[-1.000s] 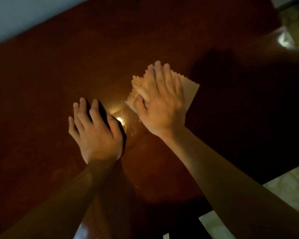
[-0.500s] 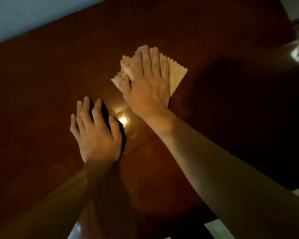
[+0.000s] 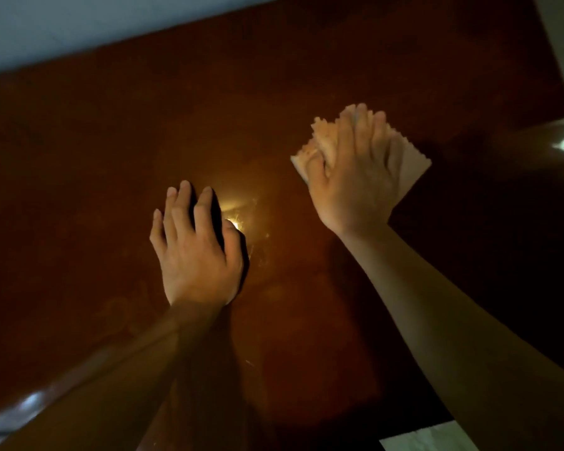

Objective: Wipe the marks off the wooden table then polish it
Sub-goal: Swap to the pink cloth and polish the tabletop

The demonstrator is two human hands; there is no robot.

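The dark, glossy wooden table fills the room's dim light, the left hand resting flat on it with fingers relaxed beside a bright glare spot, and right of that spot the right hand presses straight fingers onto a pale zigzag-edged cloth.

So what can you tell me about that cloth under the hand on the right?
The cloth is pale, peach-beige and thin, with zigzag, pinked edges. It looks folded into layers, with corners fanning out past the fingers. It lies flat on the glossy dark reddish-brown table, toward its far right part. The right hand presses down on it with spread, mostly straight fingers, covering most of it. Nothing else touches it.
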